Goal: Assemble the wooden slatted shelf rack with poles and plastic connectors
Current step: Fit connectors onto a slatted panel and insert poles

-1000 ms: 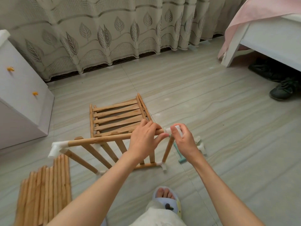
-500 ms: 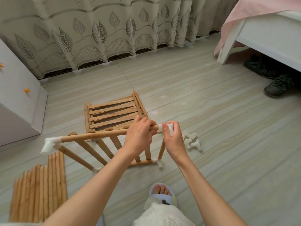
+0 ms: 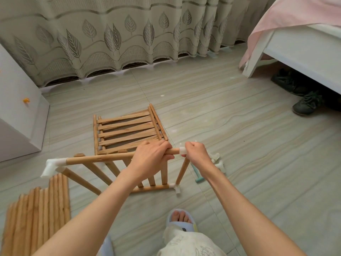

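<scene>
A partly built wooden rack stands on edge on the floor, its top pole (image 3: 99,158) running left to right. My left hand (image 3: 150,157) grips that pole near its right end. My right hand (image 3: 195,151) is closed around the white plastic connector (image 3: 182,150) on the pole's tip, above a short upright pole (image 3: 181,170). Another white connector (image 3: 52,165) caps the left corner, and a third (image 3: 176,187) sits at the bottom right. A flat slatted shelf panel (image 3: 127,130) lies behind the rack.
A bundle of loose poles (image 3: 36,215) lies at lower left. Spare white connectors (image 3: 217,160) and a teal mallet (image 3: 198,177) rest right of the rack. A white cabinet (image 3: 16,115) stands left, a bed (image 3: 302,45) and shoes (image 3: 306,104) right, curtains behind. My slippered foot (image 3: 181,218) is below.
My right hand has closed more fully over the corner connector and shifted slightly right. The teal mallet shows again beside my right wrist. My left hand keeps its grip on the pole.
</scene>
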A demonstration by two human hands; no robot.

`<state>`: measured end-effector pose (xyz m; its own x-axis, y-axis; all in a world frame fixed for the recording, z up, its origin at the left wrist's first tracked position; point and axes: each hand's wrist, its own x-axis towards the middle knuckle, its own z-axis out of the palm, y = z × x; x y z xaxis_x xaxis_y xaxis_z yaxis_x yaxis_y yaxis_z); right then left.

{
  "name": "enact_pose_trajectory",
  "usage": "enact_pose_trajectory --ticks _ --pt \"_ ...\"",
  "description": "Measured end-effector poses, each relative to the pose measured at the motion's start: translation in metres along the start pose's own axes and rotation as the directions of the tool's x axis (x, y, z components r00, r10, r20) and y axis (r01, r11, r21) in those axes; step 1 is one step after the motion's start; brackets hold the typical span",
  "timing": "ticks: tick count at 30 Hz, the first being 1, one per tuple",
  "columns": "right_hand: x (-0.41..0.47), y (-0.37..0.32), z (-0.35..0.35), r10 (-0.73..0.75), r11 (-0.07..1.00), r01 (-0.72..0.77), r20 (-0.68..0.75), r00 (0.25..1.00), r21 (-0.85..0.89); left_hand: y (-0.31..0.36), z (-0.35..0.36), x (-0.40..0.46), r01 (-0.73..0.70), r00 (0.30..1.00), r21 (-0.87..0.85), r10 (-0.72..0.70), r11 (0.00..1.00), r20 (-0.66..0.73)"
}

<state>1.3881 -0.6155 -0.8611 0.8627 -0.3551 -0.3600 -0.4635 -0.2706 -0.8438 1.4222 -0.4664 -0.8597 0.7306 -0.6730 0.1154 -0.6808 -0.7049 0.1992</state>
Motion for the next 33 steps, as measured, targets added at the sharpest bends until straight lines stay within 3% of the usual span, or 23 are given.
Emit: enact_pose_trajectory --ticks 4,16,19,22,24,27,30,33 --pt "-0.001 0.001 0.006 -0.010 1.000 0.010 -0.060 0.998 -0.005 0.004 0.004 -0.005 0.021 0.995 -0.040 -0.025 0.999 -0.095" --pt "-0.015 0.014 0.016 -0.096 0.991 0.081 -0.144 0.985 -0.109 0.009 0.005 -0.016 0.070 0.995 -0.105 -0.077 0.992 -0.066" --pt "-0.015 0.000 0.009 -0.069 0.997 0.072 -0.092 0.993 0.026 0.009 -0.007 -0.014 0.067 0.995 -0.098 -0.074 0.993 -0.072" --pt "-0.011 -0.056 -0.012 -0.189 0.951 0.189 -0.027 0.982 0.246 -0.001 -0.041 0.005 0.089 0.966 -0.278 -0.151 0.956 -0.210" --pt "-0.008 -0.092 -0.018 -0.370 0.898 0.363 -0.020 0.929 0.248 -0.012 -0.064 0.014 0.141 0.937 -0.520 -0.284 0.842 -0.205" --pt "-0.001 -0.115 -0.011 -0.614 0.787 0.616 0.050 0.788 -0.035 -0.030 -0.078 0.013 0.158 0.915 -0.811 -0.392 0.563 -0.093" --pt "0.010 -0.113 -0.005 -0.717 0.554 0.719 0.198 0.668 -0.420 -0.044 -0.070 -0.001 0.220 0.903 -0.922 -0.424 0.318 0.070" --pt "0.017 -0.106 0.002 -0.685 0.422 0.713 0.319 0.656 -0.560 -0.065 -0.054 -0.015 0.305 0.883 -0.916 -0.437 0.261 0.170"
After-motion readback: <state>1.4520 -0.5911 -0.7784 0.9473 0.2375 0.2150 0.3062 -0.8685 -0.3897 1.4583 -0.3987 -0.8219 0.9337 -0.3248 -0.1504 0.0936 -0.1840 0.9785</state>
